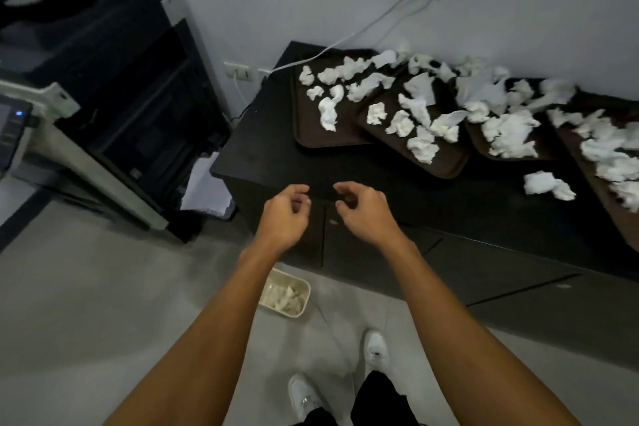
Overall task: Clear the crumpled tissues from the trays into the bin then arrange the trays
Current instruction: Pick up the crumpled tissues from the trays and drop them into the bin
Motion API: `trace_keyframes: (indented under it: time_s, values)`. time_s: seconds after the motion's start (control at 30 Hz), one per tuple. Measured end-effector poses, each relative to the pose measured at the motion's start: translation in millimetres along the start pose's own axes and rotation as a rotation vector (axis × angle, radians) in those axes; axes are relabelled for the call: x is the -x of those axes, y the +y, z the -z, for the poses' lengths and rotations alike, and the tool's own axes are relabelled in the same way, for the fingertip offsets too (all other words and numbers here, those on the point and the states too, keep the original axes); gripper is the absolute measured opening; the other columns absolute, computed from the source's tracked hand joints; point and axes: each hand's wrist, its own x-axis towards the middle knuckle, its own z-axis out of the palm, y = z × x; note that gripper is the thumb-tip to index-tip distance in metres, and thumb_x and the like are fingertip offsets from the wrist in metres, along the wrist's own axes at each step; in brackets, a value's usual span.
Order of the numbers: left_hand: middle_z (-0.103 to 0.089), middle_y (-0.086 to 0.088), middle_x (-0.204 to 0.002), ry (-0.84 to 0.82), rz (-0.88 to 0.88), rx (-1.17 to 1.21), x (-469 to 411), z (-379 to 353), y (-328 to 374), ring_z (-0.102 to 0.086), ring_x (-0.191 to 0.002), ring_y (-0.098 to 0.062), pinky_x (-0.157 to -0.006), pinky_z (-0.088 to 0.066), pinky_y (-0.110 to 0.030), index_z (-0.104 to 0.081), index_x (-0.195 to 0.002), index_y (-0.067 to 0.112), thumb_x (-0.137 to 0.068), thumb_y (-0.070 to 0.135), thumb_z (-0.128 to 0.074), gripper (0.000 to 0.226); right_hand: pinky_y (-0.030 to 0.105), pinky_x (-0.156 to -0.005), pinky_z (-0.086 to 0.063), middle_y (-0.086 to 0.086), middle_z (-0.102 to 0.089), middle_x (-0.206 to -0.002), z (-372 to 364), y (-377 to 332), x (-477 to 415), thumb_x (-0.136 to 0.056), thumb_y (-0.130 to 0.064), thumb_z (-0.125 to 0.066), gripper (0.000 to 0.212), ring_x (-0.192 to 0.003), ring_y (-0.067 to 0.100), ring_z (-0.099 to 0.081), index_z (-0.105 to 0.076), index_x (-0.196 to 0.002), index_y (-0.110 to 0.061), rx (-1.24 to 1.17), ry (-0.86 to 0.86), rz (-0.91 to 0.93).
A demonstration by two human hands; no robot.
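Left hand (285,216) and right hand (368,218) hover loosely curled, holding nothing, at the black cabinet's (262,149) front edge. Beyond them, rightward, overlapping brown trays (311,135) carry crumpled tissues (326,112). The bin (280,311) stands below the left wrist.

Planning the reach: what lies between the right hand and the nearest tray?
Nothing: only bare cabinet top between right hand and tray, per the head view.

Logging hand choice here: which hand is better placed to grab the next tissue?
Probably the right hand: empty, and nearer the trays of tissues, which lie to its side. The left hand, also empty, is farther off, toward the bin.
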Motion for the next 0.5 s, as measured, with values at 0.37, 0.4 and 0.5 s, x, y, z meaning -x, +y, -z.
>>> trace_keyframes:
  time_s: [0.37, 0.4, 0.5]
  values:
    - [-0.069, 0.008, -0.104, -0.169, -0.231, -0.009, -15, -83, 110, -0.064, -0.096, -0.001, -0.078, -0.046, -0.005, -0.064, -0.128, 0.02, -0.098, 0.02, -0.063, 0.03, 0.012, -0.09, -0.042, -0.007, -0.069, -0.124, 124, 63, 38, -0.094, -0.02, -0.068, 0.039, -0.113, 0.006, -0.062, -0.066, -0.133, -0.023, -0.039, 0.325, -0.045]
    - [-0.069, 0.008, -0.104, -0.181, -0.244, -0.01, -16, -92, 118, -0.064, -0.096, -0.001, -0.079, -0.048, -0.006, -0.064, -0.128, 0.02, -0.098, 0.02, -0.063, 0.03, 0.012, -0.09, -0.042, -0.008, -0.069, -0.123, 132, 68, 41, -0.095, -0.02, -0.068, 0.039, -0.113, 0.006, -0.062, -0.066, -0.133, -0.023, -0.045, 0.338, -0.056]
    - [-0.068, 0.009, -0.104, -0.228, -0.276, -0.009, -19, -124, 143, -0.064, -0.096, 0.0, -0.077, -0.046, -0.006, -0.064, -0.127, 0.021, -0.098, 0.021, -0.063, 0.029, 0.016, -0.091, -0.044, -0.007, -0.069, -0.124, 160, 89, 49, -0.095, -0.02, -0.067, 0.039, -0.114, 0.007, -0.061, -0.066, -0.133, -0.023, -0.05, 0.374, -0.083]
